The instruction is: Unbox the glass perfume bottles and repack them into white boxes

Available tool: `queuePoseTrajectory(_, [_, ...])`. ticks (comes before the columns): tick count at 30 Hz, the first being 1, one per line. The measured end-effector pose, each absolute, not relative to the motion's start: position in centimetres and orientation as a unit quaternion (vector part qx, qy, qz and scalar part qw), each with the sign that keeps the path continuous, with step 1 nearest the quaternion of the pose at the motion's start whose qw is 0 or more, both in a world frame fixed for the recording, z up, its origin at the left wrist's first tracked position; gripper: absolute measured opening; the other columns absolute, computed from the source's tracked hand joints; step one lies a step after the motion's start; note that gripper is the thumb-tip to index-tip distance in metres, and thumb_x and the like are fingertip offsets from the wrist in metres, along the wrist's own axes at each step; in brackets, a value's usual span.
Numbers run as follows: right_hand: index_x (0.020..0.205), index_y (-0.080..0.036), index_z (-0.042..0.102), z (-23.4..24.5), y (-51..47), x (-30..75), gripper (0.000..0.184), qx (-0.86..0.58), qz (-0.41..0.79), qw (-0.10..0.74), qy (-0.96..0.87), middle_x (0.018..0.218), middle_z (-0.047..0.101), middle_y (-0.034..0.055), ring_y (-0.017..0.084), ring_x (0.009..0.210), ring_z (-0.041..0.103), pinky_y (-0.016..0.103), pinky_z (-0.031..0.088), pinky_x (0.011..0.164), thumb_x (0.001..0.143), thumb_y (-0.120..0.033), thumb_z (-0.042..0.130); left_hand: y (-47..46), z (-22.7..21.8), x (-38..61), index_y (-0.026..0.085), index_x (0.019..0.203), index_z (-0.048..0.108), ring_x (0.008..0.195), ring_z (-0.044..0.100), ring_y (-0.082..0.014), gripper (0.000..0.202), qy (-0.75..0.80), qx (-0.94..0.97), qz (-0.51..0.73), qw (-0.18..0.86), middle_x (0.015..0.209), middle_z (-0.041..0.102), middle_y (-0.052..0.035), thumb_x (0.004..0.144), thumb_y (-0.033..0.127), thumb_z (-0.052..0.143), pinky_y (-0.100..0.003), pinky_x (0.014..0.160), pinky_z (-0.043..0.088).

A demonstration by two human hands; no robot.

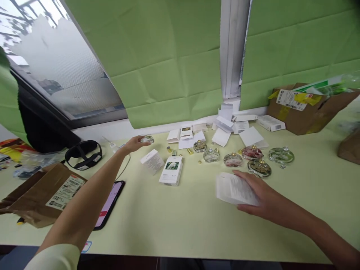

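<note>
Far out at the left, near the window sill, my left hand (pixel 135 143) is closed around a small round glass bottle (pixel 147 140). My right hand (pixel 254 191) grips a white paper box (pixel 234 189) above the front right of the table; motion blurs its print. Between the hands lie a white box with a flower picture (pixel 171 170) and an open white carton with printed text (pixel 152 162). Several flat glass bottles with flowers inside are grouped beyond my right hand, among them a pink one (pixel 233 159), a red one (pixel 252 152) and a green one (pixel 281 155).
Gold caps (pixel 190 151) lie near the bottles. Unfolded white cartons (pixel 222 131) are heaped by the sill. Cardboard boxes stand at the left (pixel 47 195) and back right (pixel 306 112). A phone (pixel 109 204) and a black headset (pixel 83 154) sit at the left.
</note>
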State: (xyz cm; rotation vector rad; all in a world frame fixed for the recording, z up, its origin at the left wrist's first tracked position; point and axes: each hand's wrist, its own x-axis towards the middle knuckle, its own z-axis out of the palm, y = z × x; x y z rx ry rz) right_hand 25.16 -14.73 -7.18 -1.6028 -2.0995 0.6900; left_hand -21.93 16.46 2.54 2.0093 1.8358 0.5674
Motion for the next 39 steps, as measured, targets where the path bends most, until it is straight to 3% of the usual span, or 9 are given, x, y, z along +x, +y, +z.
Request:
queuePoseTrajectory(9, [0.155,-0.036,0.018,-6.2,-11.0,20.7,0.086,-0.556,0.253,0.187,-0.769,0.156,0.035,0.0053,0.034,0.146,0.028,0.052,0.035,0.114,0.083,-0.055,0.061,19.1,-2.5,-22.8,0.017,0.107,0.069,0.106,0.063,-0.0322,0.077,0.659,0.699,0.155,0.231,0.111,0.071,-0.0114,0.043,0.057,0.086,-0.035,0.088,0.048])
queuePoseTrajectory(15, [0.155,-0.035,0.016,-6.0,-9.9,19.1,0.089,-0.581,0.239,0.205,-0.75,0.151,0.04,0.0074,0.032,0.14,0.037,0.048,0.038,0.11,0.081,-0.053,0.062,18.6,-5.2,-22.5,0.013,0.129,0.055,0.106,0.064,-0.0306,0.096,0.633,0.697,0.187,0.282,0.118,0.068,-0.0133,0.048,0.055,0.086,-0.036,0.089,0.051])
queuePoseTrajectory(20, [0.154,-0.032,0.018,-6.7,-9.7,18.2,0.087,-0.589,0.218,0.21,-0.749,0.147,0.044,0.0088,0.03,0.135,0.041,0.046,0.038,0.108,0.081,-0.052,0.061,18.0,-5.8,-21.9,0.011,0.131,0.052,0.109,0.063,-0.0311,0.097,0.627,0.696,0.204,0.285,0.123,0.065,-0.0154,0.049,0.045,0.089,-0.037,0.093,0.05])
queuePoseTrajectory(24, [0.153,-0.029,0.022,-6.9,-10.1,17.7,0.083,-0.582,0.21,0.191,-0.762,0.144,0.048,0.0086,0.029,0.131,0.044,0.045,0.037,0.107,0.082,-0.052,0.059,17.1,-5.1,-21.8,0.014,0.125,0.057,0.111,0.062,-0.0274,0.079,0.638,0.691,0.215,0.263,0.123,0.066,-0.0117,0.058,0.041,0.087,-0.035,0.094,0.048])
queuePoseTrajectory(27, [0.153,-0.024,0.027,-6.7,-10.4,17.7,0.084,-0.595,0.21,0.165,-0.758,0.144,0.049,0.0115,0.031,0.132,0.043,0.047,0.036,0.107,0.082,-0.055,0.058,16.7,-2.6,-22.7,0.014,0.124,0.056,0.108,0.06,-0.0236,0.061,0.672,0.663,0.253,0.21,0.122,0.065,-0.011,0.075,0.045,0.076,-0.034,0.092,0.048])
queuePoseTrajectory(32, [0.155,-0.018,0.027,-6.3,-11.0,17.4,0.089,-0.625,0.227,0.114,-0.738,0.149,0.045,0.0148,0.034,0.137,0.039,0.05,0.035,0.108,0.082,-0.06,0.054,14.3,5.4,-22.1,0.015,0.132,0.047,0.099,0.056,-0.0174,0.049,0.699,0.613,0.366,0.051,0.11,0.063,-0.0051,0.094,0.046,0.054,-0.033,0.087,0.045])
queuePoseTrajectory(35, [0.157,-0.015,0.024,-5.5,-11.5,16.7,0.093,-0.653,0.223,0.088,-0.718,0.149,0.045,0.0172,0.037,0.136,0.041,0.052,0.043,0.099,0.083,-0.065,0.05,7.8,7.5,-17.5,0.016,0.122,0.054,0.086,0.056,-0.0132,0.035,0.565,0.67,0.475,-0.074,0.096,0.063,-0.0017,0.096,0.04,0.054,-0.028,0.077,0.046])
queuePoseTrajectory(38, [0.154,-0.016,0.031,-3.4,-11.3,17.3,0.086,-0.669,0.211,0.11,-0.705,0.148,0.047,0.0174,0.037,0.132,0.047,0.05,0.048,0.09,0.087,-0.07,0.039,-1.2,4.6,-11.0,0.02,0.105,0.061,0.074,0.055,-0.0136,0.024,0.487,0.783,0.385,0.04,0.09,0.063,-0.002,0.096,0.04,0.053,-0.028,0.069,0.046])
queuePoseTrajectory(39, [0.151,-0.019,0.037,-2.4,-10.8,18.1,0.081,-0.675,0.2,0.129,-0.698,0.145,0.051,0.0162,0.036,0.127,0.053,0.048,0.049,0.088,0.089,-0.071,0.036,-3.8,2.8,-9.0,0.022,0.111,0.06,0.08,0.057,-0.015,0.027,0.461,0.824,0.311,0.108,0.101,0.063,-0.0037,0.095,0.042,0.053,-0.03,0.074,0.048])
